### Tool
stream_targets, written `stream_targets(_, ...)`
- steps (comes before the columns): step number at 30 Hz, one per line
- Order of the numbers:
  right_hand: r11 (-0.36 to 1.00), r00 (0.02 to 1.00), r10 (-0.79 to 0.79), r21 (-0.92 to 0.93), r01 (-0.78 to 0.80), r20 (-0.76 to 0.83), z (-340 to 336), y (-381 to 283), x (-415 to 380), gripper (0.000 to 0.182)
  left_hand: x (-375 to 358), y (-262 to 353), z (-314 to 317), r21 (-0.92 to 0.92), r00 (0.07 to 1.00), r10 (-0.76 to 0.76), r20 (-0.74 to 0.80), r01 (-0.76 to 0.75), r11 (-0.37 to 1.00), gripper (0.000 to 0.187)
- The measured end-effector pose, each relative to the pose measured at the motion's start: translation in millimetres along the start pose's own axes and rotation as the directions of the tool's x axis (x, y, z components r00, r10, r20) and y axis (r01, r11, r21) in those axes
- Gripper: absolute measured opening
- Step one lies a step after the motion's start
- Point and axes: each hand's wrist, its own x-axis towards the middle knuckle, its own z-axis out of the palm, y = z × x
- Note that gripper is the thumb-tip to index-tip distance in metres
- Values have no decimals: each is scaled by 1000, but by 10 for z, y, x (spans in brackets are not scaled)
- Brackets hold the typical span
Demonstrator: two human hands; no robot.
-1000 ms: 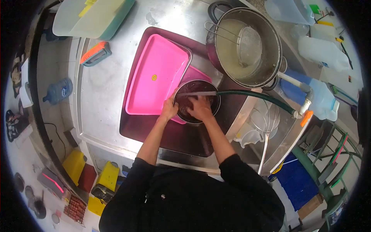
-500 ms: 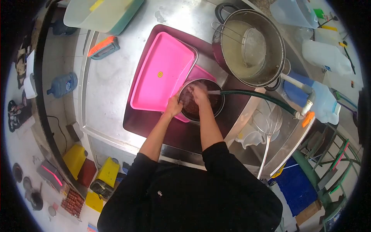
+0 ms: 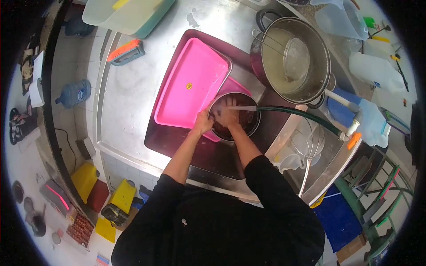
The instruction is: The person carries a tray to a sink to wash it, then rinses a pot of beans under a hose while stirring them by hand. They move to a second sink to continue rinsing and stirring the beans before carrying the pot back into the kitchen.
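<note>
a person in black sleeves works at a metal sink (image 3: 171,144), seen from the head camera. the left hand (image 3: 203,123) grasps the left rim of a round metal bowl (image 3: 258,119), which sits in the sink towards its right side. the right hand (image 3: 228,119) reaches down inside, fingers partly extended over dark red-brown contents (image 3: 247,116); whether it pinches any of them, one cannot tell.

a green hose (image 3: 306,112) comes in from the right, and water (image 3: 230,107) runs from its end into the bowl, close to the right fingers. a pink tray (image 3: 188,80) leans just left of the bowl, with more pink plastic (image 3: 239,87) showing beyond the bowl's far rim. at far right stands a large pot (image 3: 256,64) with a strainer (image 3: 296,62) inside; a whisk (image 3: 306,173) lies to the near right.

for steady work, the left grip on the rim looks well judged, as it braces the bowl against the push of the right hand. stirring from the bottom with loose, spread fingers would reach all the contents without crushing them. a moderate flow, aimed inside the rim, would limit splashing, and the level deserves watching, since an overfull bowl could carry pieces over the edge.
</note>
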Motion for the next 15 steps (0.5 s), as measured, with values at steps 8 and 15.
stream_targets(8, 995, 998, 50, 82, -54, 47, -346, 153, -700, 105, 8, -116, 73, 0, 988, 111, -108, -112, 994, 73)
stream_targets(15, 915, 947, 304, 247, -320, 101, 480, 492, -271, 123, -45, 59, 83, 64, 980, 166, -111, -160, 985, 73)
